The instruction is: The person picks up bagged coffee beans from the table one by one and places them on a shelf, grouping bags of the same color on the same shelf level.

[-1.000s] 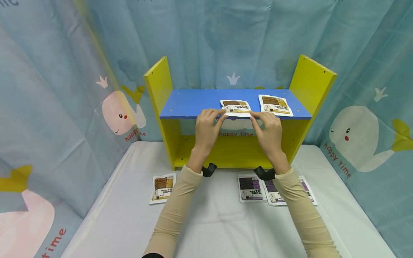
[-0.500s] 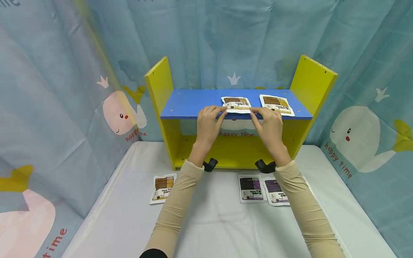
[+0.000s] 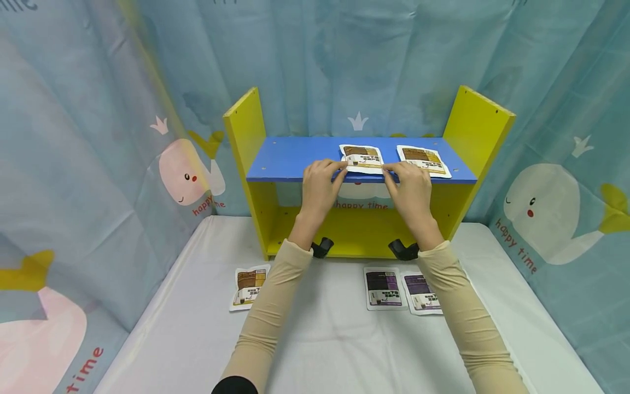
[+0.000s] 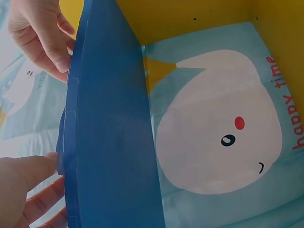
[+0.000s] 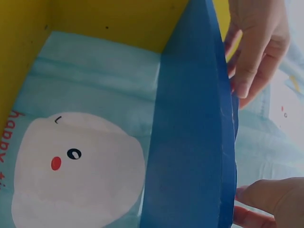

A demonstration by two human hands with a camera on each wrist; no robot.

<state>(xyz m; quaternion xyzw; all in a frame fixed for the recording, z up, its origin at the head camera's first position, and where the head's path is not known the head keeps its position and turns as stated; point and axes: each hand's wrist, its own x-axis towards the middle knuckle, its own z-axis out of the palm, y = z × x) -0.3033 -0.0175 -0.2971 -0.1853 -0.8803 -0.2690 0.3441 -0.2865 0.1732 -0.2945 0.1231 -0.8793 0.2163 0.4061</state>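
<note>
A white-edged pouch with a brown and yellow label (image 3: 362, 157) lies on the blue shelf board (image 3: 300, 158), near its front edge. My left hand (image 3: 317, 189) pinches its near left corner between thumb and fingers; the near right corner is pinched by my right hand (image 3: 413, 191). A similar brown-label pouch (image 3: 424, 157) lies to the right on the board, partly behind the right hand's fingers. Both wrist views look from below the board, with the left hand (image 4: 23, 190) and right hand (image 5: 275, 202) at its front edge and the pouch mostly hidden.
The shelf unit has yellow side panels (image 3: 477, 128) and a yellow bottom board (image 3: 354, 241). On the white tablecloth (image 3: 339, 350) lie a brown-label pouch (image 3: 248, 287) at left and purple-label pouches (image 3: 385, 288) at right, partly under the right sleeve. A printed curtain (image 3: 315, 65) hangs behind.
The pouch between my hands has slid back a little on the blue board, and its front edge lies flatter. Both hands have moved slightly forward with it. The right sleeve now covers more of the purple-label pouches.
</note>
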